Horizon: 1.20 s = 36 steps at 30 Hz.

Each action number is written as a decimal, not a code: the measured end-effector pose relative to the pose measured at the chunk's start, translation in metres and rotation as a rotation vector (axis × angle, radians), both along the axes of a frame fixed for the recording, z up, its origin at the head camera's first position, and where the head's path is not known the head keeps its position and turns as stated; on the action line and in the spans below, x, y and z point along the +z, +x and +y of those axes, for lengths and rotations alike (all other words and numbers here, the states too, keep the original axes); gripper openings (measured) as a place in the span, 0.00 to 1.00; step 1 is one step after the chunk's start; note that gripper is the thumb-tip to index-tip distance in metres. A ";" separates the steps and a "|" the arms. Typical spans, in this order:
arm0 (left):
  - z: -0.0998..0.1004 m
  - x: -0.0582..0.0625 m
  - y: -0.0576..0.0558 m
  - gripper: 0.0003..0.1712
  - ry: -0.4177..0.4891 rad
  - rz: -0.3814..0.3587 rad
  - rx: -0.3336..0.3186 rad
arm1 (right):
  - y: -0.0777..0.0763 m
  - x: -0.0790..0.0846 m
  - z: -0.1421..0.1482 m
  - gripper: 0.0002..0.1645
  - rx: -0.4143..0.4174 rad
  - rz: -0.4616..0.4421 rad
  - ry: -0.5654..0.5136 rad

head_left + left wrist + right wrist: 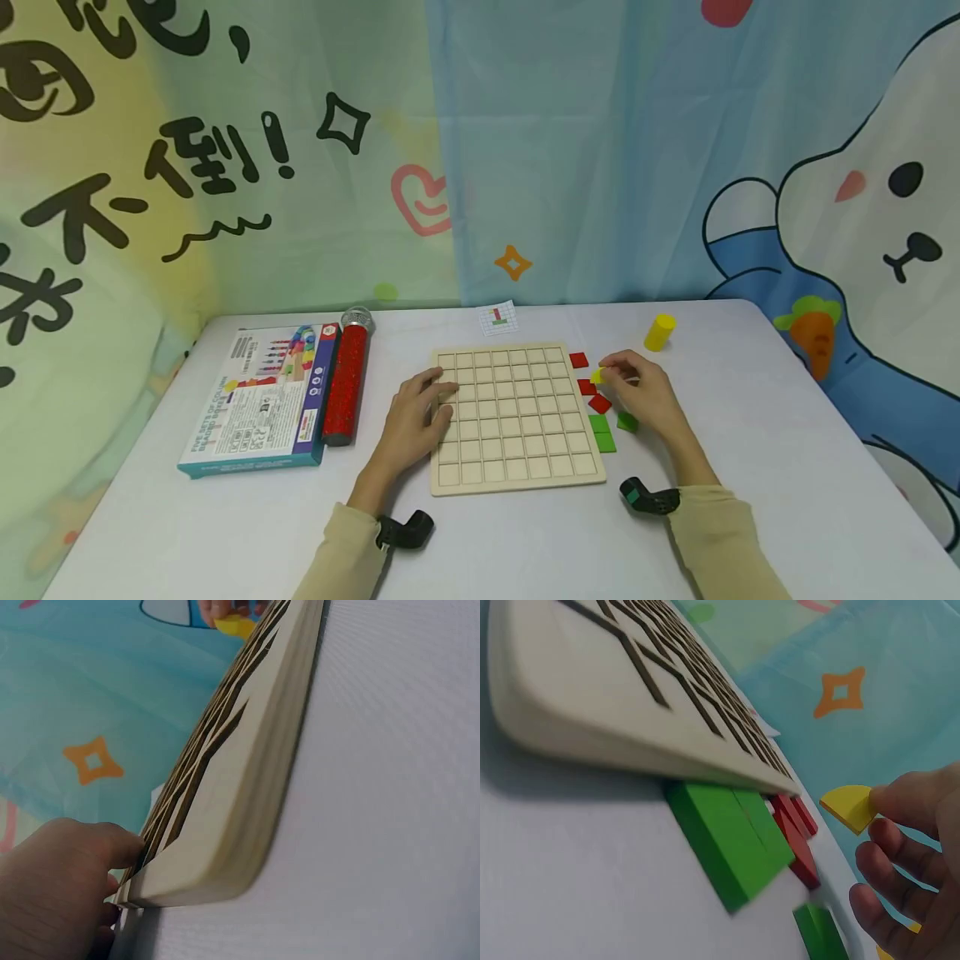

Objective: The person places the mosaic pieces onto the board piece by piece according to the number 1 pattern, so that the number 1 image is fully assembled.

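Observation:
My right hand (pixel 643 392) pinches a yellow quarter-circle tile (pixel 847 806) between thumb and fingertip, raised just beyond the right edge of a wooden grid board (pixel 517 483). At the board's left edge, my left hand (pixel 414 419) rests with its fingertips touching the rim; the left wrist view shows part of this hand (pixel 67 877) at the board's corner. Several red tiles (pixel 600 404) lie along the board's right side. Nearer to me are two green squares (pixel 602 433) side by side, with another green tile (pixel 627 422) under my right hand.
On the left lie a boxed game (pixel 262 400) and a red microphone (pixel 348 375). A small card with a colored grid pattern (pixel 498 317) is behind the board. A yellow cylinder (pixel 659 332) stands at the back right. A printed curtain (pixel 570 167) hangs behind the table.

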<state>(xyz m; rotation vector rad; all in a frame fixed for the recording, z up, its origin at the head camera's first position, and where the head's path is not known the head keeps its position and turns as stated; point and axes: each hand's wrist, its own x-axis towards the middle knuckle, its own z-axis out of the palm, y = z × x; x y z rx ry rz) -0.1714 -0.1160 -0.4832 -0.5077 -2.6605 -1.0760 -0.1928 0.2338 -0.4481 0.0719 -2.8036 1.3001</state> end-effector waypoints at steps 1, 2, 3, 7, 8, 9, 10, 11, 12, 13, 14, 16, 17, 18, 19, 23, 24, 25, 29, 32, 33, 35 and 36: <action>0.000 0.000 0.000 0.16 0.000 0.008 0.002 | 0.000 0.000 -0.002 0.14 0.007 -0.001 -0.008; -0.001 0.000 0.000 0.16 -0.004 0.015 0.004 | 0.000 0.001 -0.004 0.14 0.014 -0.003 -0.021; -0.001 0.000 0.000 0.16 -0.005 0.020 0.005 | -0.001 0.001 -0.006 0.15 0.021 -0.001 -0.032; -0.002 0.000 0.001 0.16 -0.002 0.044 0.002 | -0.001 0.002 -0.014 0.15 0.050 0.006 -0.044; -0.003 -0.001 0.001 0.16 -0.002 0.047 -0.001 | -0.001 0.002 -0.016 0.15 0.054 0.005 -0.042; -0.003 -0.001 0.001 0.16 0.002 0.046 -0.004 | -0.002 0.003 -0.017 0.16 0.057 0.003 -0.037; -0.003 -0.001 0.001 0.16 0.004 0.045 -0.006 | -0.002 0.003 -0.019 0.16 0.059 0.001 -0.032; -0.003 -0.001 0.001 0.16 0.006 0.042 -0.008 | -0.003 0.003 -0.020 0.16 0.062 0.000 -0.031; -0.003 -0.001 0.001 0.16 0.009 0.036 -0.011 | -0.003 0.003 -0.021 0.16 0.062 0.001 -0.028; -0.003 -0.002 0.001 0.16 0.008 0.032 -0.011 | -0.004 0.003 -0.022 0.16 0.062 0.003 -0.029; -0.002 -0.002 0.001 0.16 0.003 0.032 -0.013 | -0.005 0.003 -0.023 0.16 0.064 0.005 -0.032; -0.002 -0.002 0.000 0.16 0.003 0.022 -0.016 | -0.007 0.003 -0.025 0.15 0.075 0.015 -0.044; -0.002 -0.002 0.000 0.16 0.001 0.022 -0.018 | -0.007 0.003 -0.027 0.15 0.084 0.021 -0.052; -0.002 -0.002 0.001 0.17 0.001 0.021 -0.020 | -0.008 0.004 -0.029 0.15 0.093 0.023 -0.066; -0.002 -0.002 0.001 0.17 -0.001 0.023 -0.021 | -0.009 0.004 -0.031 0.15 0.105 0.026 -0.078; -0.001 -0.002 0.001 0.16 0.005 0.035 -0.027 | -0.011 0.006 -0.039 0.14 0.139 0.038 -0.113; -0.001 -0.002 0.002 0.17 0.007 0.033 -0.026 | -0.011 0.006 -0.041 0.13 0.144 0.039 -0.120; -0.001 -0.002 0.002 0.16 0.008 0.033 -0.026 | -0.012 0.006 -0.043 0.13 0.148 0.043 -0.120; -0.001 -0.004 0.001 0.17 0.008 0.019 -0.024 | -0.016 0.007 -0.051 0.12 0.167 0.056 -0.120; -0.002 -0.004 0.001 0.17 0.003 0.012 -0.021 | -0.020 0.007 -0.056 0.11 0.186 0.062 -0.127; -0.002 -0.004 0.001 0.17 0.002 0.010 -0.020 | -0.021 0.007 -0.058 0.11 0.195 0.066 -0.133; -0.002 -0.003 0.000 0.17 -0.001 0.000 -0.016 | -0.022 0.006 -0.061 0.12 0.211 0.069 -0.147; -0.002 -0.003 0.000 0.17 -0.005 0.002 -0.014 | -0.023 0.006 -0.062 0.12 0.221 0.074 -0.145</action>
